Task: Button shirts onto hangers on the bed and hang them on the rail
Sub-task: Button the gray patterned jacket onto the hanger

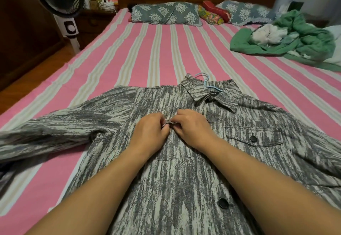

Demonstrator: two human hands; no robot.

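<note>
Your shirt [184,170] lies flat, front up, across the near edge of the bed [151,50], collar toward the headboard, one sleeve trailing to the near left corner; the pale blue hanger [206,81] is already inside, only its hook showing at the collar. Your left hand [149,133] and right hand [193,128] meet over the upper chest, fingers of both curled in and pinching the placket edges between them; the button itself is hidden under your fingertips, so whether it is through I cannot tell. This cloth looks thick and soft, probably limp yet a bit heavy, so it should bunch rather than slide; pinch right at the buttonhole edge, one side per hand, and keep the fabric taut. A dark lower button [223,203] sits toward the hem, apparently next; when you lift, take the hook, not the shoulders, since the sleeves will likely drag. A green pile [295,39] waits by the far right edge.
</note>
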